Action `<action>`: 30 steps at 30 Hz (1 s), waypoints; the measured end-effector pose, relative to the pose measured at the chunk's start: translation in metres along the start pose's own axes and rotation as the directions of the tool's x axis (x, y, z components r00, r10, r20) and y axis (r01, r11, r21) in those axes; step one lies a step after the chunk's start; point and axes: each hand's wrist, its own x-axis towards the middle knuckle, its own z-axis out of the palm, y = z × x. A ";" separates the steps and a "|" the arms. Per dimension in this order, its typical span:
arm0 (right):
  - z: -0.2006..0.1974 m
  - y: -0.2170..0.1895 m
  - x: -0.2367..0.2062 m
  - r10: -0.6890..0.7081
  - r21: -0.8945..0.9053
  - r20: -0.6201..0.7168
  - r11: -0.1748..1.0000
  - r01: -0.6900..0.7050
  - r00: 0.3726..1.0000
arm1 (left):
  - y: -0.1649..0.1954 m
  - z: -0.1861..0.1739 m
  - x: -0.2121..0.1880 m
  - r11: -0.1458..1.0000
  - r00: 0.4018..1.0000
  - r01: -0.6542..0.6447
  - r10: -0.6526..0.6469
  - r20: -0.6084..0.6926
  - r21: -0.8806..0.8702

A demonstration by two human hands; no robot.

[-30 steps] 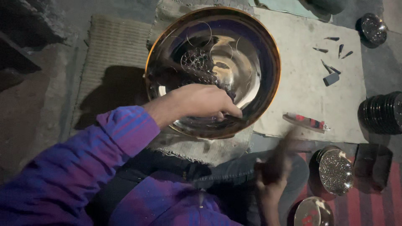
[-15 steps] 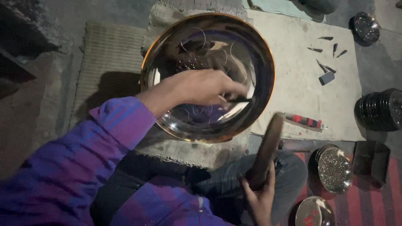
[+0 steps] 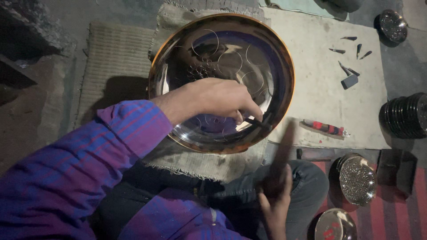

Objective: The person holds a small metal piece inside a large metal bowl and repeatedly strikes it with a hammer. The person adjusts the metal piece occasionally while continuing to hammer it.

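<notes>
**Two hands at a polished metal dish**

Head view: I look straight down on a large round metal dish, its rim copper-coloured and its mirror surface scribed with circles. It lies on a piece of frayed burlap spread on the floor. My left hand reaches over the near half of the dish, its fingers pinched shut around a thin dark punch whose tip rests on the metal near the near-right rim. My right hand sits below the dish, just past its near edge, closed around the lower end of a dark hammer that is blurred with motion; its upper end comes close to the punch, though I cannot tell whether the two touch.

To the right of the dish lies a pale slab, carrying a red-handled tool near its front edge and a scatter of small dark punches farther back. Beyond the slab, well to the right of the dish, stands a stack of dark bowls. Below and right of the dish, a small hammered bowl rests on a red striped cloth. A ribbed mat lies left of the dish.
</notes>
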 end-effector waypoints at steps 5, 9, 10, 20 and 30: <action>0.010 0.022 0.001 -0.027 0.151 -0.129 0.987 0.047 0.991 | -0.003 0.002 0.001 0.998 0.998 -0.055 0.055 -0.013 0.008; 0.009 0.010 0.007 -0.025 -0.019 -0.077 1.000 0.024 0.997 | -0.005 0.004 0.003 0.996 0.996 -0.093 0.093 -0.015 0.011; 0.008 0.004 0.009 -0.033 -0.037 -0.064 0.999 0.031 0.997 | -0.005 0.005 0.003 0.994 0.995 -0.101 0.102 -0.019 0.051; -0.012 -0.031 0.033 -0.053 0.302 -0.066 0.951 0.070 0.996 | -0.002 0.007 -0.012 0.996 0.991 -0.007 -0.004 -0.134 -0.087; -0.045 -0.059 0.066 -0.267 -0.133 0.009 0.955 0.266 0.964 | -0.009 0.027 -0.034 0.958 0.913 -0.039 -0.082 -0.401 -0.284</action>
